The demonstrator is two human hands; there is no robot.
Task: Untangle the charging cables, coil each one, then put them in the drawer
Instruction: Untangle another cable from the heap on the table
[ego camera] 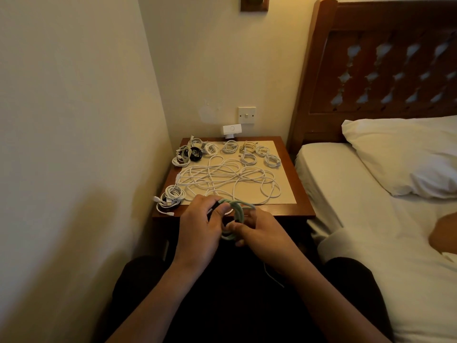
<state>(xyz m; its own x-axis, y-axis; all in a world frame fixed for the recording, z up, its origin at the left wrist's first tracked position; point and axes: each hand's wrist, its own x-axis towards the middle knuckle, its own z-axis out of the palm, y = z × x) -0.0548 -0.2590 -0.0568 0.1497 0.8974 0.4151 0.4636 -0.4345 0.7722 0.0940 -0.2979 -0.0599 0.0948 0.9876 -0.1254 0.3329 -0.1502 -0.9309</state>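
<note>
Beside the bed (358,194), above the bench (296,209), left hand (200,226) and right hand (259,231) fingers grip a green cable coil (238,211).

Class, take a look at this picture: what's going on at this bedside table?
A person faces a bedside table and holds a pale green cable wound into loops. The left hand and right hand both grip it just in front of the table's near edge. A big tangle of white cable is spread across the middle of the table, not yet sorted. Small coiled cables lie along the back, and another bundle sits at the near left corner. No drawer shows.
</note>
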